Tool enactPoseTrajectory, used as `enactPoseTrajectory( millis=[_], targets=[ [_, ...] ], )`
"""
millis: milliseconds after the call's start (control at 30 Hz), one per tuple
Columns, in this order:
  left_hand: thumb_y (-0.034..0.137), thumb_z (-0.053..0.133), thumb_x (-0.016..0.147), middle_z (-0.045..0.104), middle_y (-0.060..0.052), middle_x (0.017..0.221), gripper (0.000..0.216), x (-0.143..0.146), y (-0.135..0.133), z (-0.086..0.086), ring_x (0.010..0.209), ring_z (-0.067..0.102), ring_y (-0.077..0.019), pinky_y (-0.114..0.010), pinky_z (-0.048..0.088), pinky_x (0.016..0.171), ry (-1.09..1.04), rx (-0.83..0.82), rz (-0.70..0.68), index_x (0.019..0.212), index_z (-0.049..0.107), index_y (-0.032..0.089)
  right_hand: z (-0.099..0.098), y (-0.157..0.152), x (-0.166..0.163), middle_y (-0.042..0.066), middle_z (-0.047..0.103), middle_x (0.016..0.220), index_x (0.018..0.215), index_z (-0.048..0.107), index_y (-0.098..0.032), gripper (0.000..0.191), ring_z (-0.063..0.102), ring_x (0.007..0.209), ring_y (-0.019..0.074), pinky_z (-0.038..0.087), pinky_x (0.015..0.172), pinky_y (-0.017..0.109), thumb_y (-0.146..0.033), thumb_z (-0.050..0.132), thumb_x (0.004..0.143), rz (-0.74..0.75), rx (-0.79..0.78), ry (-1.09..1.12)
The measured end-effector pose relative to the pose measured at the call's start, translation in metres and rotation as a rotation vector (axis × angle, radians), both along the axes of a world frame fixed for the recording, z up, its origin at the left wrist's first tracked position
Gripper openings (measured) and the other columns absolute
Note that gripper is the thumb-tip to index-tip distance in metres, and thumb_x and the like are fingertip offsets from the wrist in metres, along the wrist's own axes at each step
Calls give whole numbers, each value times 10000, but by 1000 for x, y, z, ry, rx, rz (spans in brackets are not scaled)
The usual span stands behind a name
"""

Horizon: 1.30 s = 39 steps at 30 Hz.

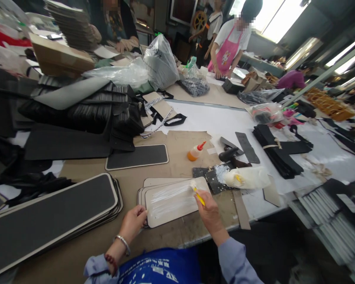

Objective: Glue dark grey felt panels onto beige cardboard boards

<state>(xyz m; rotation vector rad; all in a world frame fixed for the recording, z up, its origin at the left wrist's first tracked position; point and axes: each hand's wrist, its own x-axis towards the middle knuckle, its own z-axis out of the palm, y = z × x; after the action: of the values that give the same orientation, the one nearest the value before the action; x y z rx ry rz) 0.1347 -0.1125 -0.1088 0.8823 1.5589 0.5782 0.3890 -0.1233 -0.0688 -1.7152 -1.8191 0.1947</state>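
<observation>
A short stack of beige panels with rounded corners (pixel 174 207) lies in front of me, slightly fanned out. White streaks of a glue-like paste run across the top one. My right hand (pixel 209 211) is closed around a brush with a yellow handle (pixel 200 198), its bristles touching the panel near the upper right corner. At the stack's left edge, my left hand (pixel 134 221) pinches the top panel between thumb and fingers. Beyond the stack stands a small bottle of amber liquid with a red nozzle (pixel 194 153).
Long dark panels with beige borders (pixel 56 211) are stacked at left; another dark panel (pixel 139 156) lies behind. A paste-smeared plastic container (pixel 248 177) rests at right, near a dark-handled tool (pixel 229 154). Tied black strips (pixel 276 154) lie farther right. Other people work across the table.
</observation>
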Motion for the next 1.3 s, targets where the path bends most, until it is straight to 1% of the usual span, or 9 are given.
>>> enactPoseTrajectory(
  millis=[133,300,433,567,733,833,1033,1167,1300],
  targets=[
    [377,504,515,446,58,366,196,1,0,-1,392,470,-116,-224,329,401,-5,2,25,501,461,186,12,-11,-16,58,641,897,968,588,-218,208,593,871,167,497,781,313,-253,442,824,63,-16,84],
    [294,496,553,444,64,372,127,2,-2,-3,382,460,-101,-215,341,404,-28,7,65,513,466,178,15,-13,17,80,638,908,936,595,-190,218,596,849,187,487,790,356,-308,463,809,-86,67,-13],
    [255,480,583,446,65,390,101,2,-2,-5,376,453,-89,-204,340,400,-35,5,72,525,464,175,10,-12,30,97,637,885,904,604,-170,244,595,829,201,476,790,379,-344,469,800,-102,72,-56],
    [234,483,598,463,58,407,89,2,-3,-6,382,466,-90,-202,343,402,-37,8,64,536,472,171,14,-12,-7,77,643,865,899,604,-182,210,596,817,187,481,777,351,-323,502,783,-85,30,108],
    [215,475,613,446,60,391,97,3,-3,-11,370,446,-87,-196,321,386,-22,-8,57,529,445,177,14,5,-87,70,638,895,903,601,-173,210,590,848,170,484,773,303,-310,483,796,11,-203,475],
    [209,459,624,421,66,385,114,4,-2,-13,367,433,-87,-196,306,383,-1,-9,46,520,420,184,9,14,-110,70,644,863,864,607,-161,228,598,812,169,489,735,286,-334,476,792,30,-262,551],
    [176,441,621,410,64,403,107,5,-3,-8,412,440,-99,-208,305,423,29,16,47,516,424,186,22,13,-71,76,637,877,856,601,-158,287,579,842,190,435,797,323,-397,463,777,-116,-157,250],
    [152,427,616,394,58,436,134,5,-2,0,464,430,-105,-220,298,470,107,62,33,491,400,192,40,24,-50,76,639,840,841,592,-171,380,574,815,214,429,731,320,-493,402,776,-209,-205,148],
    [132,429,623,437,34,494,143,2,4,6,554,454,-122,-233,309,540,229,72,2,491,420,186,46,60,-64,56,638,780,798,573,-195,406,573,739,195,424,636,280,-496,300,815,-74,-263,153]
  ],
)
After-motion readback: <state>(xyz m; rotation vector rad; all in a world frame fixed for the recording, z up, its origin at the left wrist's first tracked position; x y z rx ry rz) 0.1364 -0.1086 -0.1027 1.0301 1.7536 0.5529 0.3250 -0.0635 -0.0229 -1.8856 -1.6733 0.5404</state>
